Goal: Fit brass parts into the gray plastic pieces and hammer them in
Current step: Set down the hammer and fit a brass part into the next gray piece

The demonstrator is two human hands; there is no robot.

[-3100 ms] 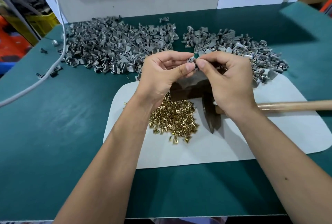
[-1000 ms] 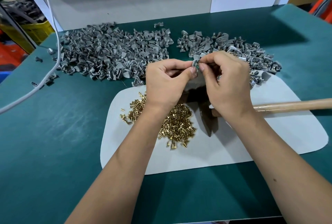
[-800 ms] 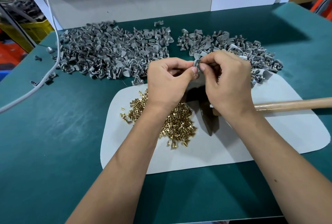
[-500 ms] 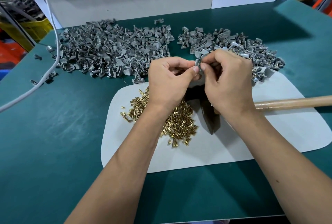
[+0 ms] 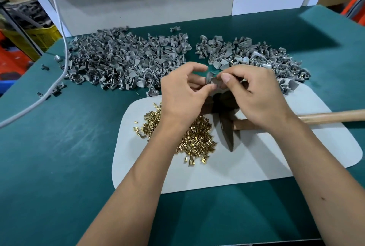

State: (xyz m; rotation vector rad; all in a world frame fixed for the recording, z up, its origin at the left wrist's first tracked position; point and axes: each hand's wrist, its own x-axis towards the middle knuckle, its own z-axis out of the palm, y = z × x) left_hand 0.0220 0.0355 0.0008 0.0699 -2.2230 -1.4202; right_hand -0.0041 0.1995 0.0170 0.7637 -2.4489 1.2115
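Observation:
Between my two hands, above the white mat [image 5: 246, 166], is one small gray plastic piece [image 5: 209, 77]. My left hand [image 5: 183, 97] pinches its lower part with thumb and curled fingers. My right hand [image 5: 254, 95] pinches it from the right with thumb and forefinger. Whether a brass part sits in it is hidden by the fingers. A heap of brass parts [image 5: 197, 139] lies on the mat under my left wrist. A hammer lies on the mat with its dark head [image 5: 227, 133] below my hands and its wooden handle [image 5: 331, 116] running right.
A large pile of gray plastic pieces [image 5: 122, 64] spreads at the back left of the green table [image 5: 59, 157], a second pile [image 5: 256, 56] at the back right. A white cable [image 5: 59, 68] hangs down on the left. A gray and white panel stands behind the piles.
My left fingers have spread a little and the gray piece now shows more between the fingertips. Both hands stay at the same spot above the hammer head.

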